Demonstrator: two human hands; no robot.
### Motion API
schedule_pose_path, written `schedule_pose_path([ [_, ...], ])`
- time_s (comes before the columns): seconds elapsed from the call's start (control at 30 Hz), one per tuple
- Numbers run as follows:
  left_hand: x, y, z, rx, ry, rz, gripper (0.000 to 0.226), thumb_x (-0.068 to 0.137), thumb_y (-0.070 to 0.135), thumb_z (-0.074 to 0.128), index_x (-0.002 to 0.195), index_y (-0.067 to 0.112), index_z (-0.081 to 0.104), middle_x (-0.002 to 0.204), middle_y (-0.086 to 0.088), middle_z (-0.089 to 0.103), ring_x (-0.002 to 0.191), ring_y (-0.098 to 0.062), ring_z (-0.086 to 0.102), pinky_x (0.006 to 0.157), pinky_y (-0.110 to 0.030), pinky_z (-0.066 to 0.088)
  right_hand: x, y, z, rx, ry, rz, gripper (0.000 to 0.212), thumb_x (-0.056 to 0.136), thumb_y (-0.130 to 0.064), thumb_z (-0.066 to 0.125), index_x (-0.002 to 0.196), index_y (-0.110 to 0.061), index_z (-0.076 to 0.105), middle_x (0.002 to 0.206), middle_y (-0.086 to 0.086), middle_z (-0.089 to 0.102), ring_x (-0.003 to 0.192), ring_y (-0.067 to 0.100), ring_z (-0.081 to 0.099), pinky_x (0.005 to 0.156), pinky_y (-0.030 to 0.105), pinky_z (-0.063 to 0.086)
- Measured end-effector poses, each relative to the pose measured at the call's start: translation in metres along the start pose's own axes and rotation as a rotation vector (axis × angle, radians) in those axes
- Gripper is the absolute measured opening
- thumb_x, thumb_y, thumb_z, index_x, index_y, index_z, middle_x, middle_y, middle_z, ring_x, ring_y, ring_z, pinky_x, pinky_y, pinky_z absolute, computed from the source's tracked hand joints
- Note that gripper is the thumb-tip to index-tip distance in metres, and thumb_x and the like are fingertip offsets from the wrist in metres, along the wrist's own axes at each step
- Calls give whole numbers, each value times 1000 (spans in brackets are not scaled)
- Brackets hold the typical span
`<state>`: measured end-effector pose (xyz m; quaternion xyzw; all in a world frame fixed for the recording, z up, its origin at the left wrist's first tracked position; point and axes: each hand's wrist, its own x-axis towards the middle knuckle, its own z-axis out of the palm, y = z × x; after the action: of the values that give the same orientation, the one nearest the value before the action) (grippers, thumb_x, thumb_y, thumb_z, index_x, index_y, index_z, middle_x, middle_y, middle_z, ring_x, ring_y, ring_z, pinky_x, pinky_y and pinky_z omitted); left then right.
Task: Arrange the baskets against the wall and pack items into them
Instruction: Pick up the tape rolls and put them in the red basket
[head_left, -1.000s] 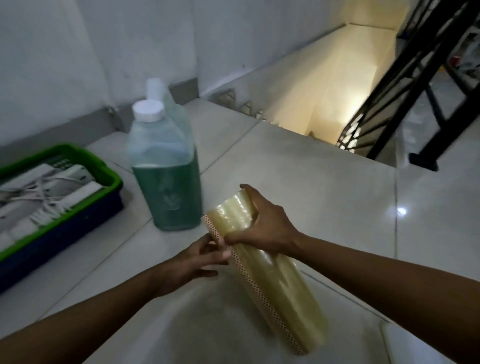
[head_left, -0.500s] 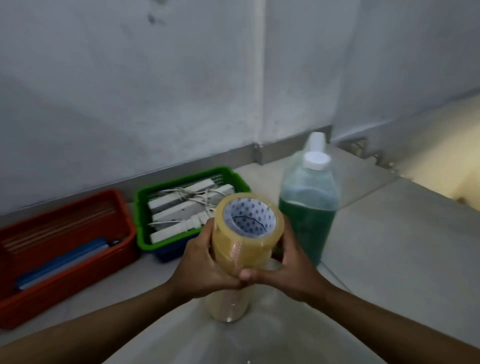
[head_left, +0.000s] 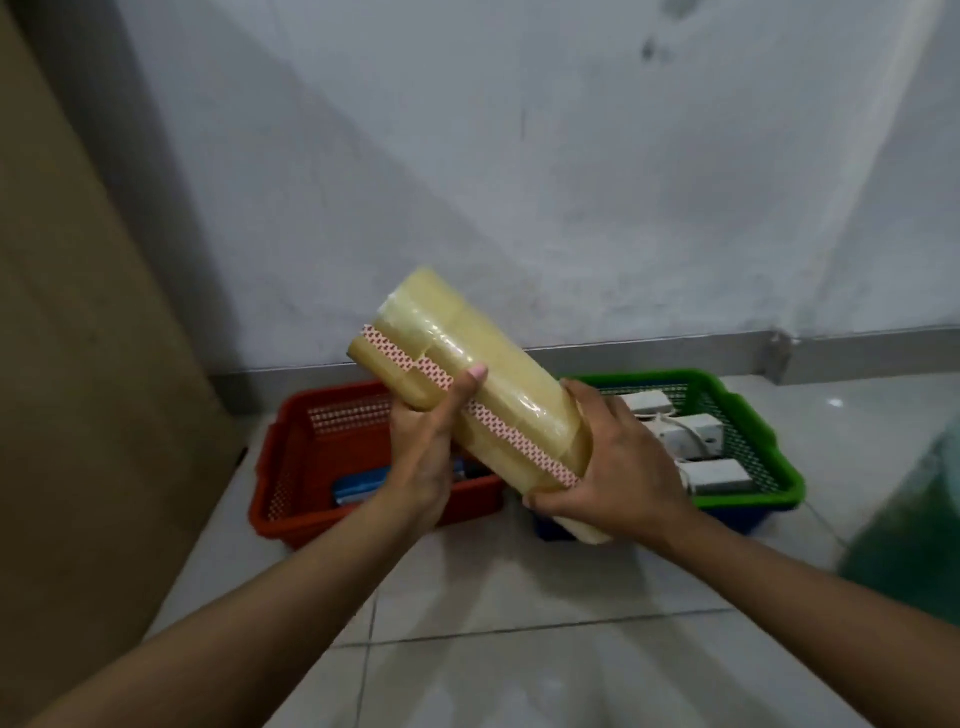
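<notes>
Both baskets, red (head_left: 291, 457) and green (head_left: 748, 415), sit along the wall partly packed, while left hand (head_left: 421, 457) and right hand (head_left: 618, 473) fingers clasp the tape-roll pack (head_left: 488, 384), unpacked.

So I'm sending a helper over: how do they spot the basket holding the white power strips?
Along the grey wall, two baskets sit side by side on the tiled floor. Take the green basket on the right, not the red basket.

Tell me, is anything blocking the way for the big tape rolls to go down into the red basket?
Nothing visible does. Both hands, left hand and right hand, hold the tape stack above the red basket. The basket is open-topped, with only a blue item on its bottom.
</notes>
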<state>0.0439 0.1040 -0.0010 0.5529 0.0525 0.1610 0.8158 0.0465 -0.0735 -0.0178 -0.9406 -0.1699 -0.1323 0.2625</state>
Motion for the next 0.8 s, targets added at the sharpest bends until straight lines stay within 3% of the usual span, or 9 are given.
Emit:
schedule_pose_path([
  [0.1, 44, 15, -49, -170, 247, 34, 84, 48, 48, 84, 121, 15, 58, 116, -8, 69, 105, -25, 66, 93, -53, 51, 46, -21, 18, -158, 11, -121, 111, 40, -65, 69, 137, -36, 25, 120, 6, 51, 104, 29, 53, 83, 42, 46],
  [0.2, 72, 12, -105, -170, 480, 44, 100, 41, 57, 85, 126, 18, 49, 114, -3, 67, 98, -20, 68, 88, -48, 54, 87, -39, 47, -342, -62, -275, 110, 46, -65, 70, 139, -35, 21, 132, 7, 48, 114, 30, 48, 91, 46, 41],
  [0.3, 82, -10, -153, 3, 548, -22, 72, 60, 60, 75, 117, 19, 56, 104, 0, 68, 94, -18, 67, 80, -39, 55, 115, -55, 85, -453, -135, -344, 111, 52, -66, 71, 142, -36, 13, 142, 6, 40, 124, 30, 42, 100, 53, 35],
  [0.37, 90, -17, -177, 168, 598, -77, 51, 70, 62, 65, 97, 19, 63, 94, 0, 68, 89, -18, 66, 69, -30, 51, 130, -63, 110, -478, -186, -350, 112, 55, -64, 73, 144, -38, 11, 148, 4, 35, 131, 31, 35, 104, 60, 29],
  [0.43, 100, -22, -192, 356, 599, -102, 46, 76, 63, 58, 85, 18, 62, 92, -4, 68, 86, -20, 66, 74, -34, 53, 141, -62, 127, -470, -238, -319, 111, 57, -60, 77, 144, -40, 11, 150, 1, 31, 135, 29, 29, 104, 66, 26],
  [0.53, 108, -32, -202, 596, 527, -58, 52, 85, 56, 51, 94, 7, 64, 98, -16, 69, 88, -29, 67, 85, -43, 55, 158, -54, 145, -404, -326, -251, 113, 54, -52, 82, 143, -43, 14, 149, -1, 32, 135, 29, 27, 97, 64, 35],
  [0.67, 119, -38, -198, 602, 549, -67, 46, 89, 48, 50, 90, 5, 64, 93, -18, 69, 86, -30, 66, 74, -35, 52, 180, -42, 157, -305, -561, -206, 111, 53, -51, 81, 144, -38, 21, 148, 8, 34, 131, 35, 33, 105, 52, 35],
  [0.8, 119, -62, -204, 600, 530, -162, 35, 92, 42, 50, 90, 9, 62, 95, -15, 68, 86, -27, 65, 71, -30, 50, 174, -17, 177, -154, -582, -93, 78, 72, -48, 68, 141, -37, 34, 147, 10, 37, 132, 33, 35, 110, 47, 32],
])
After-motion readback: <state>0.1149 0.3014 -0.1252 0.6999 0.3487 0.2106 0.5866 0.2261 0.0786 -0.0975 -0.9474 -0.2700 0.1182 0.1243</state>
